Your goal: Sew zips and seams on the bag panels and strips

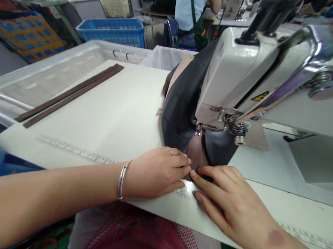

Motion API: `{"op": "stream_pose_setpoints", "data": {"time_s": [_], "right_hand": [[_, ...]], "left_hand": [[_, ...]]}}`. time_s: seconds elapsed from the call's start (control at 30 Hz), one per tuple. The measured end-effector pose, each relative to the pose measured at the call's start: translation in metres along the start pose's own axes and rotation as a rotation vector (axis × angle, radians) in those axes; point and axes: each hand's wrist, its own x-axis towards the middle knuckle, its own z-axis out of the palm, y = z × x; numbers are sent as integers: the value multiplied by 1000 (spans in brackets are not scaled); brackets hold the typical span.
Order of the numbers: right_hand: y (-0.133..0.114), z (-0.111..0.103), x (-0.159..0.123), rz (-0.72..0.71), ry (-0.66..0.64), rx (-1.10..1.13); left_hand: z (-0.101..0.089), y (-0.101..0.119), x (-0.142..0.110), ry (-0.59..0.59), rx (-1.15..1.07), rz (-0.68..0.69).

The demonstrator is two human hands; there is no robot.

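Observation:
A dark leather piece (181,103) with a brown strip (198,151) lies under the head of a white sewing machine (243,65). My left hand (156,171), with a ring and a silver bracelet, presses fingers together on the near edge of the leather. My right hand (226,201) lies flat beside it, fingertips touching the leather just in front of the presser foot (201,128). Both hands hold the piece down on the white table (113,113).
Two long brown strips (69,94) lie on the table's left side. A grey tray (45,75) borders the table at left. A blue basket (113,30) stands behind. Another person in a light blue shirt (190,9) sits further back.

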Motion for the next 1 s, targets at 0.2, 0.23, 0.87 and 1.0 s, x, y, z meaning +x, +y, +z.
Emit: {"op": "stream_pose_setpoints", "data": {"time_s": [0.2,0.23,0.87,1.0], "right_hand": [[14,-3,10,6,-20,-60],[16,-4,12,4,-18,-69],[49,4,28,39,132,-66],[47,2,29,23,153,-73]], "left_hand": [[4,-15,8,58,11,18],[4,-17,10,48,5,7],[14,-55,31,130,92,58],[13,-53,32,130,91,0]]}}
